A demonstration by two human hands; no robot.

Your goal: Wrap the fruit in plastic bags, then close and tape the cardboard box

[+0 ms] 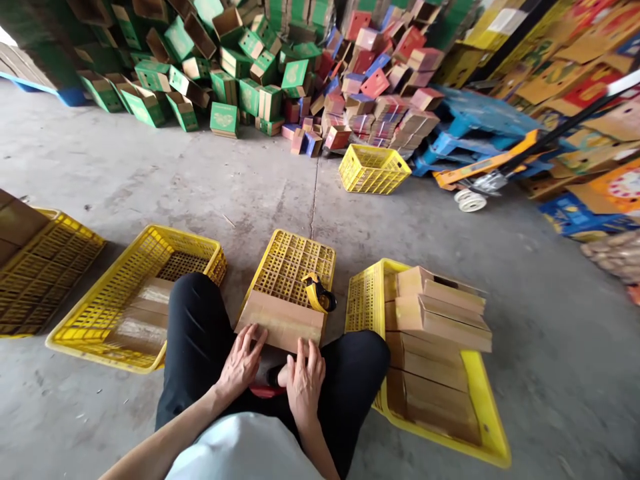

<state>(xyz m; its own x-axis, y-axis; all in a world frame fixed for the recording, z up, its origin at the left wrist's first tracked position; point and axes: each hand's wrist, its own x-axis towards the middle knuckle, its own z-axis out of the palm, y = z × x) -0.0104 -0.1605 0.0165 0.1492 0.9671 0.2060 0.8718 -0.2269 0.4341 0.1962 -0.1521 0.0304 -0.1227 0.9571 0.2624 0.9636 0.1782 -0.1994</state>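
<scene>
I sit on the concrete floor with my knees up, in black trousers. A flat brown cardboard piece [281,320] lies on an overturned yellow crate [293,261] between my knees. My left hand [242,363] rests with fingers spread on the cardboard's near left edge. My right hand [304,380] presses its near right edge, fingers apart. A yellow tape dispenser [319,293] sits on the crate just beyond the cardboard. A red object [265,391] lies under my hands, mostly hidden.
A yellow crate [475,427] at my right holds several folded brown boxes [440,313]. Another crate [100,313] at my left holds flat cardboard. A third crate [35,273] is far left. Piles of green and red boxes [280,73], a small yellow basket [374,169] and a pallet jack [480,180] stand beyond.
</scene>
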